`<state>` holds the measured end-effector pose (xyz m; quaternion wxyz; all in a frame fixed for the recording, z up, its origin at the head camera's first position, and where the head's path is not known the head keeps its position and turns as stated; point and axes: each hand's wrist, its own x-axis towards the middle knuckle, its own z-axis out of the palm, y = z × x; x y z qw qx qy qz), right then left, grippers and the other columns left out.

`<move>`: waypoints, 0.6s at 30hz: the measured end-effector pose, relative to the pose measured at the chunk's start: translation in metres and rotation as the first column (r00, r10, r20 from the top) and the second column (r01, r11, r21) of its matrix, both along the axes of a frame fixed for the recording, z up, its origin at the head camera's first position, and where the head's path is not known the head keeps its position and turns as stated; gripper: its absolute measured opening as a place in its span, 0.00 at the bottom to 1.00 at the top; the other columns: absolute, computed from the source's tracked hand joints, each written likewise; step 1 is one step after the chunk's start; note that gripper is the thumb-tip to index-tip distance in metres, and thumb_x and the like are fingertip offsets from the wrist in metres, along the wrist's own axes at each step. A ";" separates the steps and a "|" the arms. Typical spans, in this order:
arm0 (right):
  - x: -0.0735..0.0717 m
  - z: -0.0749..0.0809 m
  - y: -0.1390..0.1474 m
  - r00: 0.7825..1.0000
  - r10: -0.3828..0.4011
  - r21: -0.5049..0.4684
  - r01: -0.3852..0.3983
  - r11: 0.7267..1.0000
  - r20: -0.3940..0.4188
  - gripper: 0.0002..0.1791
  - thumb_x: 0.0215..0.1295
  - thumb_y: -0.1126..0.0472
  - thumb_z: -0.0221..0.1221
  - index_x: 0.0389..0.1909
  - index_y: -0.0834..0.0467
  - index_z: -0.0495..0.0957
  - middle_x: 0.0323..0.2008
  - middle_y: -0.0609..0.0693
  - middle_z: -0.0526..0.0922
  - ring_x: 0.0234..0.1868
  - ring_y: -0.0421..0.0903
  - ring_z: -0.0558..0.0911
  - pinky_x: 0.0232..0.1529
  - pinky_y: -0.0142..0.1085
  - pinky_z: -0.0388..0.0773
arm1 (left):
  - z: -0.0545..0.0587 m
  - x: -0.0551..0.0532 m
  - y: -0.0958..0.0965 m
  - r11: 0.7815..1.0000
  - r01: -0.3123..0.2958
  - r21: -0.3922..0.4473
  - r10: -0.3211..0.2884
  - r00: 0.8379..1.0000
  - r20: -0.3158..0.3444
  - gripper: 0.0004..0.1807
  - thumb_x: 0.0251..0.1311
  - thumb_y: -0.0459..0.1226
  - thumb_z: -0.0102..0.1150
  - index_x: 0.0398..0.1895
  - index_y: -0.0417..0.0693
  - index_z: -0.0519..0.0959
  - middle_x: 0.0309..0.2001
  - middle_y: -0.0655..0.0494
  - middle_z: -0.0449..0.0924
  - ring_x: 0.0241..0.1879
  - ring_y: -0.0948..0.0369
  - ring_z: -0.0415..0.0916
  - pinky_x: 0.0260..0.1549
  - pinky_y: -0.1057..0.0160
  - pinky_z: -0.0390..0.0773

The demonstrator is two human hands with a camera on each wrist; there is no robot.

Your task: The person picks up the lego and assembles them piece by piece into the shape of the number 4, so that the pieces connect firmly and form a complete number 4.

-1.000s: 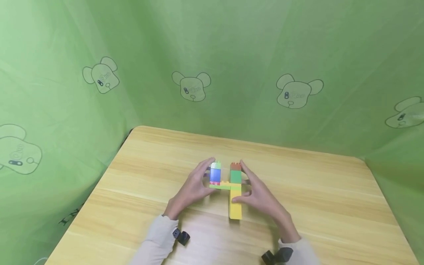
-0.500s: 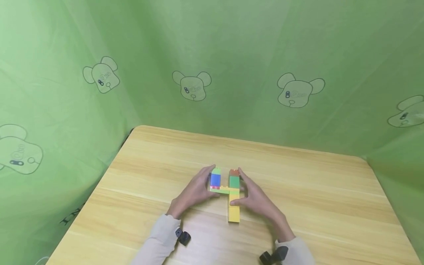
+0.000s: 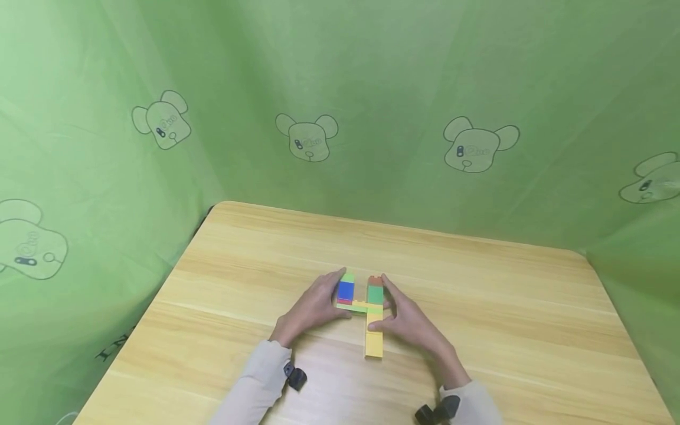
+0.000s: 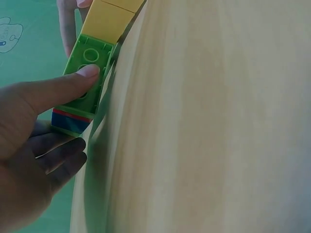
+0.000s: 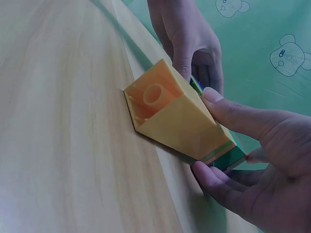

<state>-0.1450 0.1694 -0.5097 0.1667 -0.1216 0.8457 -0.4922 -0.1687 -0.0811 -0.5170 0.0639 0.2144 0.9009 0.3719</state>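
Note:
Both hands hold one structure of toy building bricks, which lies across the middle of the head view. Two yellow bricks (image 3: 374, 344) form its near stem, and a light green plate (image 4: 74, 106) sticks out to the left from it. A blue brick (image 3: 346, 290) with a light green one beyond it sits on the plate's left end; a green brick (image 3: 375, 295) and a brown one continue the right column. My left hand (image 3: 317, 302) grips the left arm, thumb pressed on the plate's hollow underside. My right hand (image 3: 411, 319) grips the right column, thumb on the yellow brick.
A light wood table (image 3: 494, 307) lies under the hands. Green curtains (image 3: 382, 71) with bear-head prints stand behind and beside it. The bottom yellow brick's hollow end faces the right wrist camera, close over the tabletop. Small black cameras sit at both sleeve cuffs.
The brick structure and both hands have shifted a little toward the person, mostly in the first half second. Both grips stay the same.

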 end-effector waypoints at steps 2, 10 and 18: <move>0.001 0.000 -0.001 1.000 -0.008 -0.007 0.008 1.000 0.016 0.68 0.53 0.54 0.79 0.84 0.59 0.41 0.59 0.63 0.77 0.43 0.48 0.84 0.48 0.38 0.85 | 0.000 0.000 0.000 1.000 0.000 -0.005 0.000 1.000 0.003 0.58 0.49 0.43 0.84 0.80 0.38 0.58 0.74 0.39 0.67 0.70 0.45 0.68 0.73 0.50 0.67; 0.002 0.001 -0.002 1.000 -0.024 0.007 0.023 1.000 0.017 0.65 0.54 0.55 0.79 0.83 0.63 0.44 0.70 0.68 0.68 0.39 0.45 0.84 0.48 0.36 0.85 | -0.002 -0.001 0.002 1.000 -0.006 -0.019 0.007 1.000 0.025 0.57 0.50 0.44 0.83 0.80 0.37 0.59 0.70 0.41 0.72 0.61 0.50 0.73 0.67 0.52 0.74; 0.005 0.000 0.002 1.000 -0.020 0.037 0.021 0.999 -0.011 0.60 0.62 0.50 0.74 0.83 0.61 0.45 0.75 0.67 0.62 0.50 0.50 0.83 0.59 0.49 0.81 | 0.003 0.003 -0.001 1.000 0.011 -0.001 -0.011 0.995 0.098 0.64 0.53 0.46 0.80 0.83 0.38 0.45 0.78 0.40 0.59 0.71 0.47 0.64 0.74 0.50 0.65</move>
